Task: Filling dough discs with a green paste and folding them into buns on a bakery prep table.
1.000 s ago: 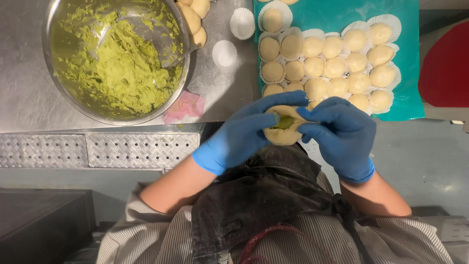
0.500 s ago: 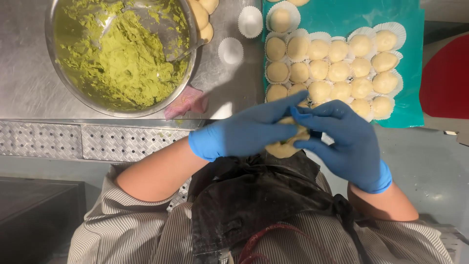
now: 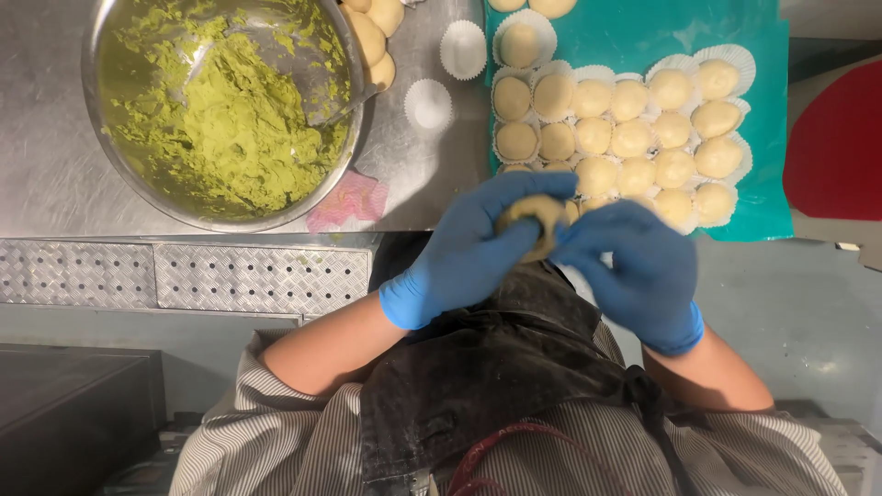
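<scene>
Both hands are up over the apron, w/ a soft pale dough ball [image 3: 536, 217] between them. The left hand [image 3: 464, 253] in a blue glove is curled round the ball like a cup, fingers wrapped over the top. The right hand [image 3: 643, 266], also blue-gloved, is bent in close, its fingertips touching the ball's right side. Neither hand is flat; both are about half closed on the dough. The ball sits near the middle of the view, just at 6 o'clock from the tray.

How to do this bit well, I think: pinch softly, turn the ball a little each time, and keep the seam tight so no green stuff peeks out. Squeeze too hard and the dough may tear or go flat. Keep it round.

Stuff around:
- Big shiny metal bowl [image 3: 110, 165] at 10 o'clock, round, smooth. Inside is green paste [image 3: 230, 129], lumpy & sticky-looking, smeared up the sides. A metal spoon [image 3: 335, 106] pokes in it.
- Teal tray [image 3: 763, 138] at 1 o'clock, flat. On it sit rows of finished balls [image 3: 634, 138], pale, smooth, round, each in a white frilly paper cup.
- Two empty paper cups [image 3: 428, 103] on the steel table [image 3: 46, 138], between bowl & tray.
- More plain dough pieces [image 3: 372, 32] at 11 o'clock, by the bowl's rim.
- A small pink cloth [image 3: 349, 200], crumpled, just under the bowl's edge.
- Something red [image 3: 836, 147] at 3 o'clock; can't tell what.
- Dark apron [image 3: 478, 386] looks dusty, over a striped shirt.
</scene>
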